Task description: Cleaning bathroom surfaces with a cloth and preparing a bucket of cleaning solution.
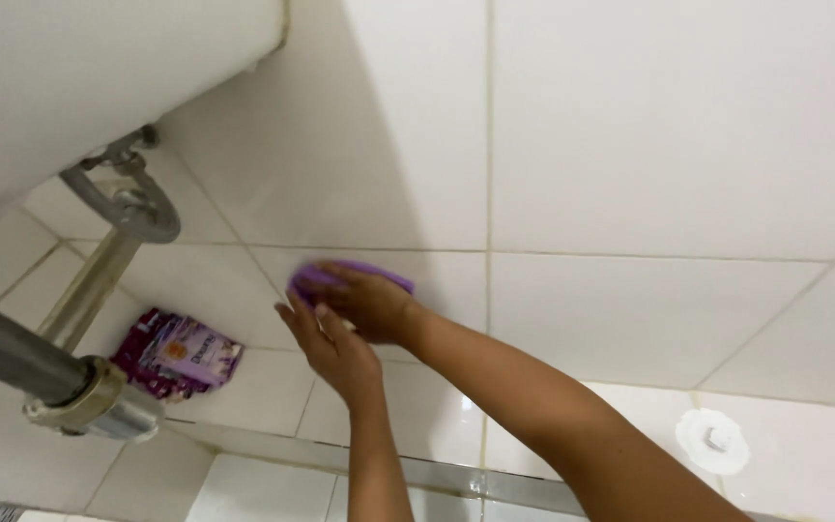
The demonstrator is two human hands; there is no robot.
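My right hand (367, 302) presses a purple scrubbing pad (386, 275) flat against the white tiled wall (630, 145), its fingers curled over the pad. Only the pad's upper and left edges show around the hand. My left hand (332, 350) lies just below and partly under the right one. Its fingers are stretched out toward the pad's lower left edge, and it grips nothing that I can see. Both forearms come in from the bottom of the view.
A white basin (70, 77) overhangs at the top left, with a metal drain pipe (12, 353) and a thinner metal tube (99, 275) beneath it. A purple sachet pack (181, 356) lies by the wall's foot. A round white drain cover (713, 441) sits at the lower right.
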